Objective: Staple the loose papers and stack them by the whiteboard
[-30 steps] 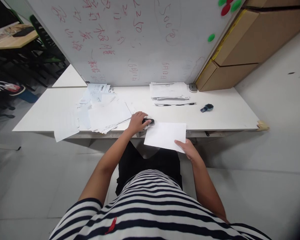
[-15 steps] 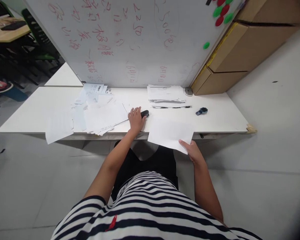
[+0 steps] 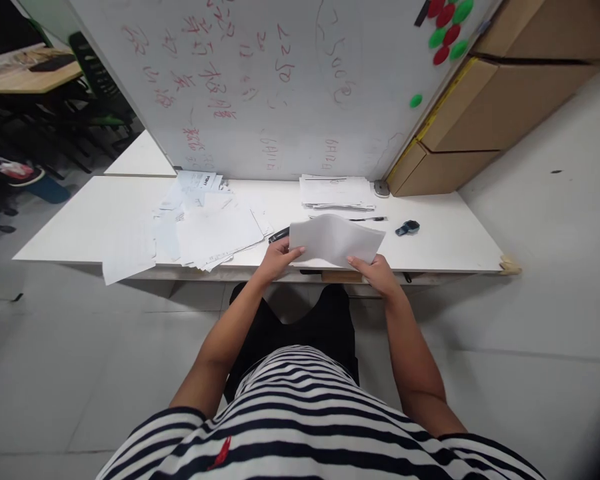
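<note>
Between my two hands is white paper (image 3: 336, 239), lifted at the desk's front edge and bowed in the middle. My left hand (image 3: 279, 259) grips its left edge, thumb on top. At the lower right edge, my right hand (image 3: 377, 273) pinches it with the thumb above. Whether it is one sheet or several, I cannot tell. A black stapler (image 3: 279, 235) lies on the desk just beyond my left hand, partly hidden by the paper. Farther back, a thin dark pen-like stick (image 3: 373, 219) is partly covered by the paper.
Loose papers (image 3: 215, 230) spread over the left of the white desk (image 3: 445, 247), one overhanging its front edge. A neat paper stack (image 3: 336, 192) lies at the back, below the whiteboard (image 3: 300, 100). A dark watch (image 3: 408, 228) lies to the right; cardboard boxes (image 3: 460, 120) stand behind.
My left hand has let go of the stapler and taken the paper's left edge. The paper has risen and bowed, and my right hand has moved slightly up with it.
</note>
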`<state>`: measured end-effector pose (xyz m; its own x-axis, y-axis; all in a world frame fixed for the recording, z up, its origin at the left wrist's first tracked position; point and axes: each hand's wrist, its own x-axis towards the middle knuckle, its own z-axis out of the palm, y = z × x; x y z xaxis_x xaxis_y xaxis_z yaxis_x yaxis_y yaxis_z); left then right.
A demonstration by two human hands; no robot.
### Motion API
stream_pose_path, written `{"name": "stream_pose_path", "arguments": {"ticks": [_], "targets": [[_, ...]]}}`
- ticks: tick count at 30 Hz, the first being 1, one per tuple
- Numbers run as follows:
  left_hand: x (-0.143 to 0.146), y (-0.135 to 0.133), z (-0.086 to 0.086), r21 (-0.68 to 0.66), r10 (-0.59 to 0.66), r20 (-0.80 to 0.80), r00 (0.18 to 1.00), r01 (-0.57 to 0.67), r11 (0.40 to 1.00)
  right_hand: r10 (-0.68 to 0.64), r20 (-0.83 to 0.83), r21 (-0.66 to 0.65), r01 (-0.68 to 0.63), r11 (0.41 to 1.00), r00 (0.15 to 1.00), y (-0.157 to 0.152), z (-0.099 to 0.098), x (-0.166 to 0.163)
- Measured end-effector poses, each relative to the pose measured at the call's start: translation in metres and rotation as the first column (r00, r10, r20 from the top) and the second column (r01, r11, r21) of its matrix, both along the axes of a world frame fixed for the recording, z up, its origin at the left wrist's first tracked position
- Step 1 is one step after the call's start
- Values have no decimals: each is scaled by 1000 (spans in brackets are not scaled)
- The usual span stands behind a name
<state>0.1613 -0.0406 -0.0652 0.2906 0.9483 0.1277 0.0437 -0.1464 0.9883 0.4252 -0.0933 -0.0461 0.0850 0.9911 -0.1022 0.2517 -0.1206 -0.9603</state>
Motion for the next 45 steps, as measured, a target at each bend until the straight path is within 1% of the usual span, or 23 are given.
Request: {"name": "stream_pose_path", "arguments": {"ticks": [2,4,5,7,9,11,13,16,18,21,24,26,28,29,30,31,32,33,34,35,37,40,45], "targets": [[1,5,-8,-11,94,-18,995,-94,995,28,40,103,-32,994,999,8,-4,-9],[2,7,-18,-36,141,-90,986,-145,989,15,85,185,-30,982,996,15,-15,-17],[2,6,-22,-39,141,-142,980,-148,988,-19,99,190,0,982,995,17,-22,-20],[3,4,-26,-15,127,-238,963,-134,991,-138,93,133,125,983,986,19,-36,-21],[2,0,-26,47,137,-301,944,-129,991,-250,62,80,245,966,966,18,-47,-18],[3,-2,-25,114,163,-341,926,-132,985,-306,45,87,301,950,951,15,-53,-14],[4,-3,-25,145,171,-397,902,-123,982,-302,96,97,293,951,949,12,-57,-11],[8,-4,-29,122,165,-482,861,-120,985,-251,269,99,233,967,930,7,-60,-11],[11,-6,-30,113,159,-486,859,-118,986,-249,327,112,225,968,912,2,-62,-12],[15,-10,-25,125,161,-449,879,-116,985,-260,258,84,247,965,930,-11,-64,-10],[16,-9,-16,119,153,-447,882,-111,987,-226,201,18,227,974,953,-25,-64,-6],[14,-4,-11,151,150,-459,875,-90,984,-213,160,11,214,977,964,-32,-64,-4],[10,4,-8,252,224,-505,834,-106,962,-244,58,30,243,970,968,-34,-64,-2],[8,8,-9,317,294,-543,786,-132,939,-275,-8,39,275,961,961,-33,-64,0],[5,12,-10,376,370,-589,719,-162,912,-313,-72,47,317,947,947,-30,-65,2],[3,16,-13,417,433,-636,639,-187,889,-353,-131,56,362,930,926,-25,-65,6],[1,20,-16,434,468,-685,559,-203,878,-389,-180,66,406,911,903,-19,-64,10],[-1,23,-19,429,474,-730,493,-210,879,-416,-220,71,440,895,882,-11,-63,15],[-2,25,-23,411,461,-768,446,-209,887,-432,-252,70,461,884,866,-1,-62,20],[-2,26,-26,391,441,-794,417,-204,897,-439,-277,64,473,879,855,11,-59,26],[-1,28,-31,375,423,-816,393,-195,906,-429,-307,39,462,886,849,41,-51,38],[1,29,-35,398,444,-812,379,-196,896,-389,-312,-4,408,913,867,95,-38,53],[2,28,-38,434,483,-786,385,-212,875,-369,-205,-82,360,929,907,186,-23,63]]}}
